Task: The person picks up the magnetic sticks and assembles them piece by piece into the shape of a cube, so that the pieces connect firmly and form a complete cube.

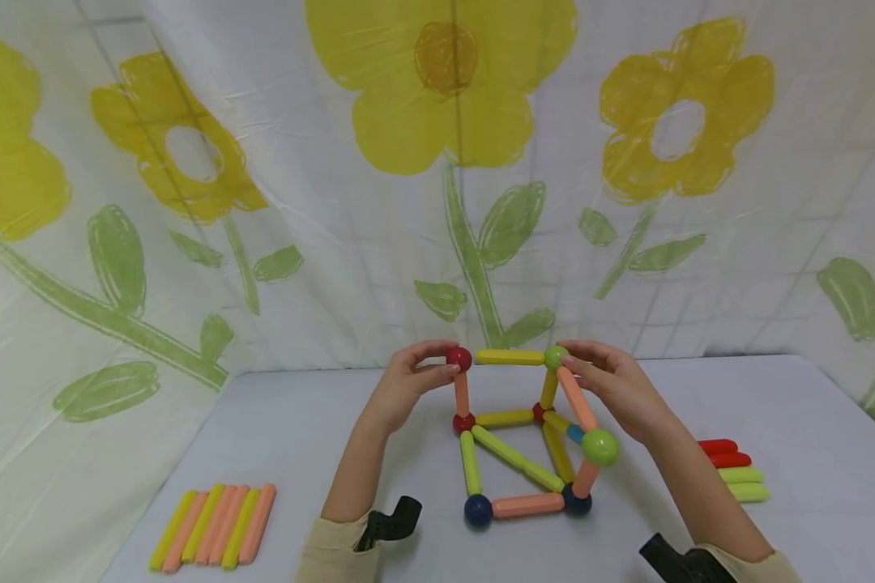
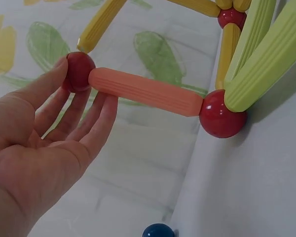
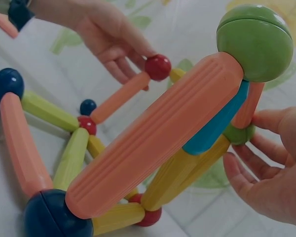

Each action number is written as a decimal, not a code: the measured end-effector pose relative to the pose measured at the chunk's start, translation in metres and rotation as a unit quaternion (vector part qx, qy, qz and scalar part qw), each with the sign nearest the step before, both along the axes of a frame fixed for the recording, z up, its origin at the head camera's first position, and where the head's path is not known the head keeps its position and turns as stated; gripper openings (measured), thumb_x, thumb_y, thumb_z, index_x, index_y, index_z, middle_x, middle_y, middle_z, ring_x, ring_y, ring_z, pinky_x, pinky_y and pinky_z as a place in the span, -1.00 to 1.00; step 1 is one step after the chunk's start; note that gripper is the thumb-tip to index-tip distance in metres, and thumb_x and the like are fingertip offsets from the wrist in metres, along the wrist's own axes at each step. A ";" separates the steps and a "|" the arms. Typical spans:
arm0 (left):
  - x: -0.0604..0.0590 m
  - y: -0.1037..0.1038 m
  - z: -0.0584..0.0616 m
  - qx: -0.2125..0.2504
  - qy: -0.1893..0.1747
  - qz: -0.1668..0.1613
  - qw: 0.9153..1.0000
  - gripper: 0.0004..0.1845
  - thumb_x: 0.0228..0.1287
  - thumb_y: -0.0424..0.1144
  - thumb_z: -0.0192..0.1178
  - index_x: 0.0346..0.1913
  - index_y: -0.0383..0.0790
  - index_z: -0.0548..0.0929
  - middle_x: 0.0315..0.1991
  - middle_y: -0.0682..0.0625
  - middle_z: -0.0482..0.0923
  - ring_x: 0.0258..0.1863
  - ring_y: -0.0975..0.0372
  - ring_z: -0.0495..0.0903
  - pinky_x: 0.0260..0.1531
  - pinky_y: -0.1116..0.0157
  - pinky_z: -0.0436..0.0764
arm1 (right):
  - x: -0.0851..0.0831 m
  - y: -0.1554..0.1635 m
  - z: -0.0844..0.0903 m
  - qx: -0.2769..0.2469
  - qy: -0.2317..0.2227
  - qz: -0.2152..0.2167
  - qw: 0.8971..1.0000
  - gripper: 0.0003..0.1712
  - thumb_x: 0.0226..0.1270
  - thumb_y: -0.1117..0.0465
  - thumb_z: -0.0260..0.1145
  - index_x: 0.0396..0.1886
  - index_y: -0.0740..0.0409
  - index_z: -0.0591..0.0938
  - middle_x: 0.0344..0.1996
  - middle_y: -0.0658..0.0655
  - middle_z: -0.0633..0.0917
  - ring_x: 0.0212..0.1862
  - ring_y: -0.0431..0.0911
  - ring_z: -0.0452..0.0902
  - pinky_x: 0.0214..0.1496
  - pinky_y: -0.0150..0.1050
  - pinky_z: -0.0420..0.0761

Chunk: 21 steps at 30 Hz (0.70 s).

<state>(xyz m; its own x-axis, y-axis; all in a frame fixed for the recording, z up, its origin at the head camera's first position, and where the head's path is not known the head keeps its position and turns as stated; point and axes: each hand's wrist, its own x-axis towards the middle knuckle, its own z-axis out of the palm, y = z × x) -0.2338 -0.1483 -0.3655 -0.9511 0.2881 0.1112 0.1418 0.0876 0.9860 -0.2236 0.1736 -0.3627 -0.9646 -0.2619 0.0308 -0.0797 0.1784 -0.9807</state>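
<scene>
Left hand [image 1: 407, 387]: fingers [image 2: 91, 116] loosely curled, thumb and fingertips pinching the red ball [image 1: 459, 359] at the upper left corner of the frame [image 1: 525, 437]. In the left wrist view the thumb lies on top of the ball and the fingers sit under it and under the near end of the orange rod [image 2: 145, 92].

Right hand [image 1: 612, 389]: fingers [image 3: 246, 173] slightly bent, fingertips and thumb closing on the small green ball [image 1: 555, 357] at the upper right corner. Palm stays open behind the structure in the right wrist view.

A yellow rod [image 1: 510, 356] spans between the two held balls. From the red ball the orange rod drops to a second red ball [image 1: 463, 422] on the tabletop [image 1: 809, 453]. A long orange rod [image 1: 578, 398] slopes from the small green ball to a large green ball [image 1: 600, 447]. Base corners toward the near edge: two dark blue balls [image 1: 477, 510], joined by an orange rod.

The frame stands at mid-tabletop, between the hands.

Spare rods [image 1: 215, 526]: yellow and orange, side by side, near the front left corner. Red and green rods [image 1: 735, 470] lie near the right edge.
</scene>
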 end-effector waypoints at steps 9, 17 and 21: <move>0.002 -0.001 0.004 -0.015 -0.003 -0.025 1.000 -0.55 0.46 -0.40 0.30 0.36 -0.37 0.58 0.29 -0.24 0.60 0.16 0.07 0.74 0.32 0.05 0.61 | 0.000 0.001 0.000 0.005 0.000 0.003 1.000 -0.34 0.69 0.03 0.19 0.55 0.33 0.37 0.39 0.29 0.49 0.10 -0.36 0.59 0.19 -0.44 0.58; 0.002 -0.004 0.004 -0.022 0.003 -0.036 0.999 -0.52 0.49 -0.40 0.27 0.42 -0.32 0.55 0.32 -0.24 0.57 0.21 0.01 0.70 0.30 0.05 0.63 | -0.002 0.003 -0.001 0.003 0.003 0.009 1.000 -0.36 0.69 0.05 0.20 0.54 0.34 0.38 0.36 0.27 0.50 0.10 -0.35 0.60 0.19 -0.43 0.59; 0.001 -0.004 0.003 -0.033 0.008 -0.063 0.997 -0.47 0.54 -0.35 0.23 0.51 -0.25 0.48 0.35 -0.23 0.53 0.22 0.01 0.68 0.36 0.01 0.57 | -0.001 0.001 0.001 0.002 0.002 0.013 1.000 -0.35 0.69 0.05 0.19 0.55 0.34 0.37 0.38 0.29 0.48 0.11 -0.37 0.59 0.19 -0.45 0.58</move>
<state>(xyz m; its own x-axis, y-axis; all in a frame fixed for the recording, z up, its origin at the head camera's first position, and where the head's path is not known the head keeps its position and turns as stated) -0.2326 -0.1519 -0.3622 -0.9055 0.4118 0.1023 0.1705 0.1323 0.9764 -0.2251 0.1749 -0.3619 -0.9576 -0.2863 0.0330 -0.0876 0.1803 -0.9797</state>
